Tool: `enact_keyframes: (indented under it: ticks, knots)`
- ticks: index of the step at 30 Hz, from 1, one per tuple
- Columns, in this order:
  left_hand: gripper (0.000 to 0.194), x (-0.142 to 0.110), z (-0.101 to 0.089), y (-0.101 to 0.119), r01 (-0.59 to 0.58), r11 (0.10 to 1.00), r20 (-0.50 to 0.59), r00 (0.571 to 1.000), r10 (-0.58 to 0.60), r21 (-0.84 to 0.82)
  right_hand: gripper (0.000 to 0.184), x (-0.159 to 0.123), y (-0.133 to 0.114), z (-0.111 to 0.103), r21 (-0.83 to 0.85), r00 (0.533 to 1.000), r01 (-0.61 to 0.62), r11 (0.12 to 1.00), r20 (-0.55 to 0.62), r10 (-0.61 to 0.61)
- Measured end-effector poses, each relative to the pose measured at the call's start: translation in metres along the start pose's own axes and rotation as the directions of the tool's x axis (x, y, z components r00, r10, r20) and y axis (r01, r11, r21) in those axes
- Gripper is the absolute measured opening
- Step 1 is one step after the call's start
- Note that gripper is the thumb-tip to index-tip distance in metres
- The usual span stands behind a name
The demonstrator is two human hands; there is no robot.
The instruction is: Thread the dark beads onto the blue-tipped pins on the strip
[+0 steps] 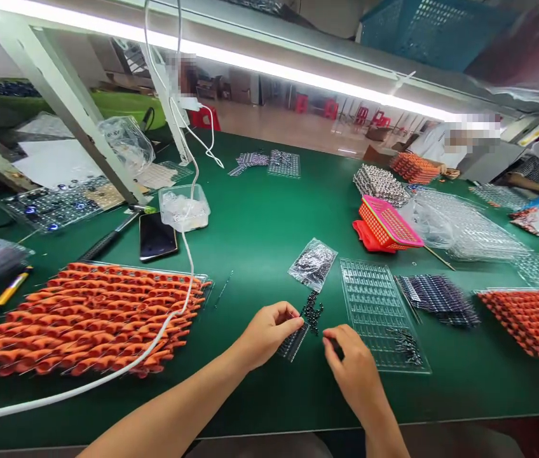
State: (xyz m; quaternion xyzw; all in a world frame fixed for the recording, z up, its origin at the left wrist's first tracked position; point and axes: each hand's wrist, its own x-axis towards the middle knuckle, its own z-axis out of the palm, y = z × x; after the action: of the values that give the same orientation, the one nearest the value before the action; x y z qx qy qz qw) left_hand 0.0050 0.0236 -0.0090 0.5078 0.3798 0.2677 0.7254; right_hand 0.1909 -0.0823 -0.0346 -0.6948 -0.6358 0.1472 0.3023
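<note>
Sheet (292,345), dark, ridged, is being pinched in left hand (266,334), right hand (356,367) hovering half-curled, hold unclear, black bits (313,313) lying loose, others filling bag (314,263)

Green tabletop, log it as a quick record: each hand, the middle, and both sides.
left hand: at dark ridged piece, grip unclear
right hand: beside small black parts, contents unclear
middle: clear bag beyond the black parts
left side: orange pieces, phone
right side: clear tray, pink basket
</note>
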Motion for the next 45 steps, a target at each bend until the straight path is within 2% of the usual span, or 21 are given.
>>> enact_keyframes:
  ticks: [4, 9, 18, 26, 37, 45]
  knots:
    - [0.028, 0.002, -0.001, -0.004, -0.015, 1.0, 0.014, 1.0, 0.015, -0.027, 0.005, 0.007, -0.002, 0.016, -0.102, 0.997, -0.074, 0.992, -0.02, 0.073]
    - [0.026, 0.002, 0.0, -0.007, 0.006, 0.999, 0.047, 0.999, -0.004, -0.038, 0.01, 0.007, 0.001, 0.023, -0.109, 0.996, -0.078, 0.991, -0.041, 0.074]
    - [0.027, 0.001, 0.001, -0.005, 0.025, 0.999, 0.046, 0.999, -0.024, -0.026, 0.01, -0.001, 0.0, 0.02, -0.05, 0.999, -0.037, 0.998, -0.028, 0.036]
    - [0.024, 0.003, -0.001, -0.008, 0.042, 0.999, 0.056, 0.997, -0.043, 0.013, 0.013, -0.005, 0.005, 0.023, -0.004, 0.997, -0.04, 0.999, -0.072, 0.04]
    - [0.022, 0.003, -0.001, -0.008, 0.049, 0.999, 0.062, 0.997, -0.049, -0.01, 0.013, -0.005, 0.004, 0.023, 0.015, 0.985, 0.051, 0.999, -0.168, -0.048]
    - [0.022, 0.004, -0.002, -0.009, 0.044, 0.999, 0.064, 0.997, -0.044, -0.008, 0.017, -0.006, 0.005, 0.024, 0.003, 0.987, 0.081, 0.997, -0.138, -0.08]
